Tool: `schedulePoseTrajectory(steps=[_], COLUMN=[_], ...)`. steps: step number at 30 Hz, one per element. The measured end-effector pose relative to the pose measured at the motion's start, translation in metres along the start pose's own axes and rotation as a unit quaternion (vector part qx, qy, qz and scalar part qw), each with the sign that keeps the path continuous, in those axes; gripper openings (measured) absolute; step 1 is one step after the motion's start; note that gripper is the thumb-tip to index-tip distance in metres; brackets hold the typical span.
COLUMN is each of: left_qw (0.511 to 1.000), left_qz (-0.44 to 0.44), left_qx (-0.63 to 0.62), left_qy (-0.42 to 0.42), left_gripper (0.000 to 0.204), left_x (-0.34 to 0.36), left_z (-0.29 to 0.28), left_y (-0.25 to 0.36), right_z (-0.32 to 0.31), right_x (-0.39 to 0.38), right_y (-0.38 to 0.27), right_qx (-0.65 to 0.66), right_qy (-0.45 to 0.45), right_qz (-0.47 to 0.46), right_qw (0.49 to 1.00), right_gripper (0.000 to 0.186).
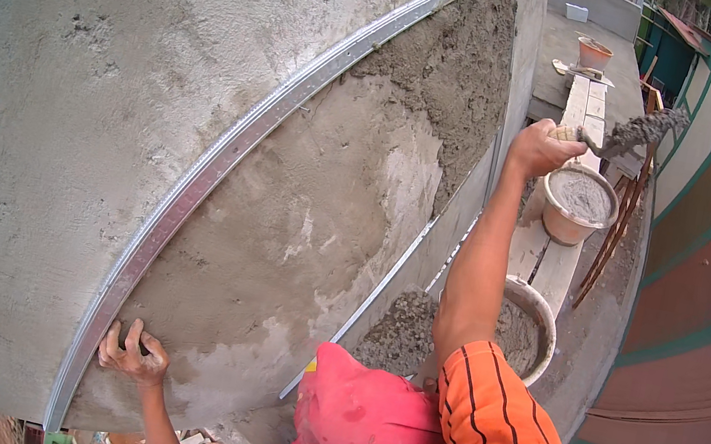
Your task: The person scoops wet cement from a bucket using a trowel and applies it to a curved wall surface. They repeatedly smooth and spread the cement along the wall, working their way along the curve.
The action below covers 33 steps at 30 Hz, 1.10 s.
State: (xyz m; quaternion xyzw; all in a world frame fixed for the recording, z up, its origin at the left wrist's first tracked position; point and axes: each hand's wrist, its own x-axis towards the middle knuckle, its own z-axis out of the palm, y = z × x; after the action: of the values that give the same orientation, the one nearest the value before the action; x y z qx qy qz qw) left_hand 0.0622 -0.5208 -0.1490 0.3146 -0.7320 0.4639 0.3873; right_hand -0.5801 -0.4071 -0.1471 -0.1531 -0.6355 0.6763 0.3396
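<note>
My right hand (540, 152) grips the handle of a trowel (590, 142) with grey mortar (639, 134) heaped on its blade, above a bucket of grey mix (582, 201). My left hand (129, 351) touches the plastered wall against a long metal strip (211, 175), its fingers bent and apart. The strip runs up the wall (61, 113), curved by the lens. Right of it lies a patch of plaster (277, 237), rougher and darker at the top (446, 57). A second straight metal edge (376, 305) borders that patch on the lower right.
Wooden planks (534, 263) hold both the upper bucket and a nearer bucket (541, 317), which my arm partly hides. Farther back is a small bucket (594, 55). Poles (610, 248) flank the planks. A pink cloth (364, 414) is below me. A painted building (692, 310) stands at right.
</note>
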Motion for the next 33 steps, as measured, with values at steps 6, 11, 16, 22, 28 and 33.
schedulePoseTrajectory(steps=[6,11,16,22,28,33], left_qw=[1.0,0.998,0.996,0.992,0.993,0.993], left_qz=[0.011,-0.008,0.004,0.013,0.026,0.01], left_qx=[0.011,-0.066,-0.078,-0.082,-0.089,-0.088], left_qy=[-0.001,0.002,0.053,0.098,0.076,0.073], left_gripper=[0.023,0.018,0.018,0.013,0.01,0.013], left_x=[0.0,-0.008,-0.01,-0.01,-0.006,-0.013], left_z=[-0.004,0.003,0.006,0.013,0.012,0.013], left_y=[-0.011,-0.006,-0.013,-0.013,-0.007,-0.015], right_z=[-0.097,-0.213,-0.25,-0.265,-0.294,-0.333], right_x=[-0.186,-0.136,0.02,0.077,0.02,0.036], right_y=[0.022,0.031,0.0,0.059,0.146,0.111], right_qx=[0.093,0.037,-0.444,-0.626,-0.421,-0.405], right_qy=[-0.603,-0.716,-0.716,-0.685,-0.856,-0.757], right_qz=[-0.312,-0.241,-0.272,-0.228,-0.017,0.215], right_qw=[0.729,0.654,0.465,0.294,0.3,0.466], right_gripper=[0.03,0.029,0.035,0.027,0.023,0.025])
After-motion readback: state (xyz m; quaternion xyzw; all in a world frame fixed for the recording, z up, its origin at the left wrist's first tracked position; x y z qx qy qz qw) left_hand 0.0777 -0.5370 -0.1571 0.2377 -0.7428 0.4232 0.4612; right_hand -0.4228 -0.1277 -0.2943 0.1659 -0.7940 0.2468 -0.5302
